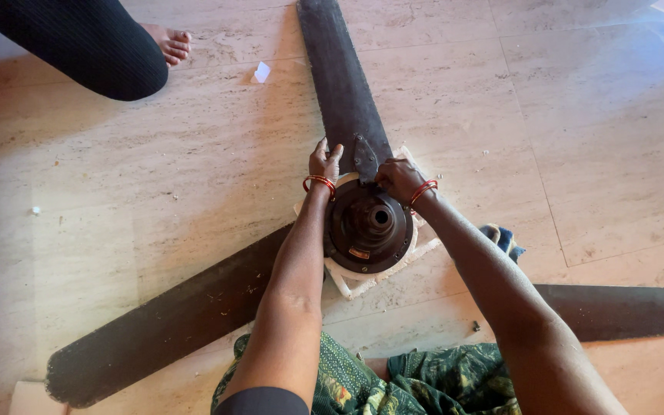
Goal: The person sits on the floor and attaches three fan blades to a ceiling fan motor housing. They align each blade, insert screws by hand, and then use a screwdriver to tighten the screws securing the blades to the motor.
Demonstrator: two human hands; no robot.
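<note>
Tiled floor (155, 177), both arms outstretched, left hand (324, 163) and right hand (398, 178) fingers gripping ceiling fan blade (341, 84)

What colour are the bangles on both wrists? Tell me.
Red, with thin gold edging, on the left wrist and the right wrist; head view.

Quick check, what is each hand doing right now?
Left hand: fingers curled on the edge of the top fan blade.
Right hand: closed at the blade's bracket; any held item hidden.

fan (366, 223): your dark three-blade ceiling unit, flat on the floor (601, 138)
hub: round, upturned
blades: dusty, splayed outward
</note>
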